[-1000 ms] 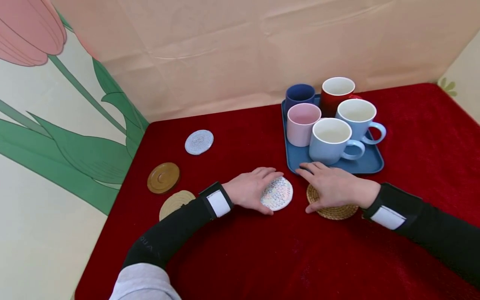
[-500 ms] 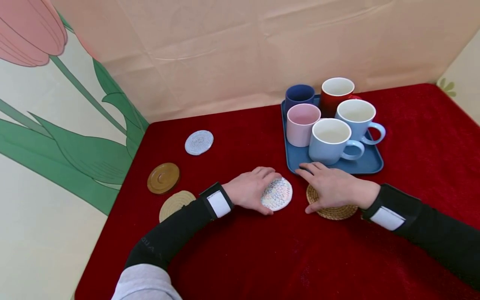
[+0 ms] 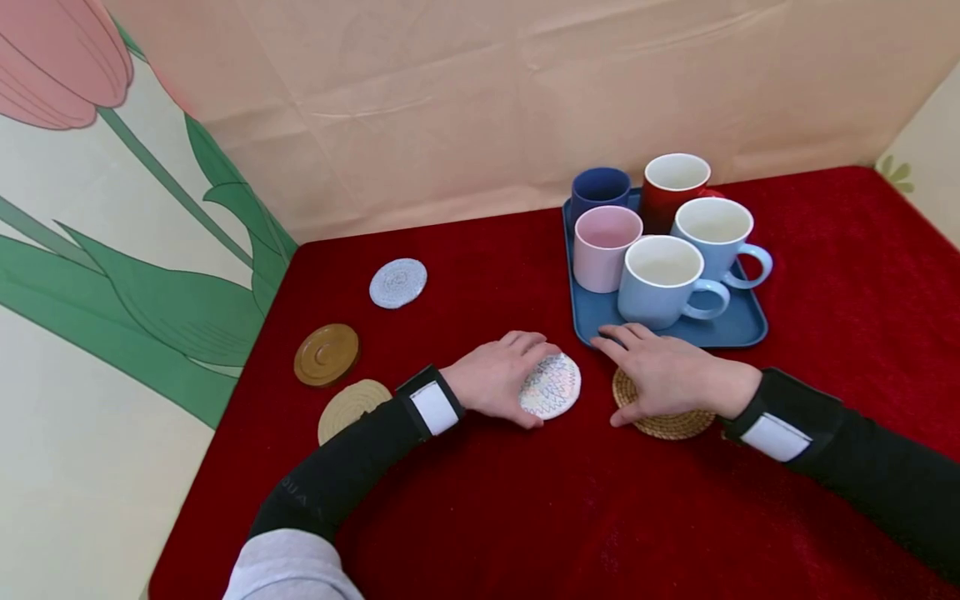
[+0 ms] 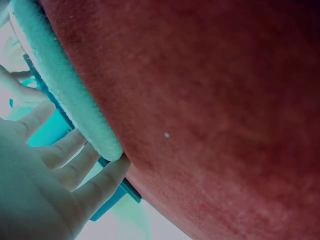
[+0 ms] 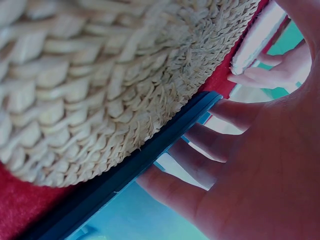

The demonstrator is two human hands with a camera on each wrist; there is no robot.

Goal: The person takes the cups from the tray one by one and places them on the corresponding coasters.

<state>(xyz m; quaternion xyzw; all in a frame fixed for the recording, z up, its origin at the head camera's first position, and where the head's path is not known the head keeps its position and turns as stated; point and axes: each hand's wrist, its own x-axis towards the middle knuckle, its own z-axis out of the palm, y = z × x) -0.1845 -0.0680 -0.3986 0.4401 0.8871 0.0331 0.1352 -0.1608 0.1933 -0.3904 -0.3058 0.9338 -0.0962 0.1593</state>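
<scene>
Patterned coaster (image 3: 551, 385) lay tilted just left of the woven coaster (image 3: 663, 415), edge pinched in left hand (image 3: 495, 377) grip; right hand (image 3: 667, 371) rested flat, fingers straight, on woven coaster.

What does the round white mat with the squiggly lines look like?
The white coaster is a small round disc with fine zigzag lines in pale colours on its face. Its edge looks thick and soft, like fabric. It is tipped up on the red cloth, its patterned face showing. The left hand holds it, fingers curled round its rim. It sits just left of the woven straw coaster.
</scene>
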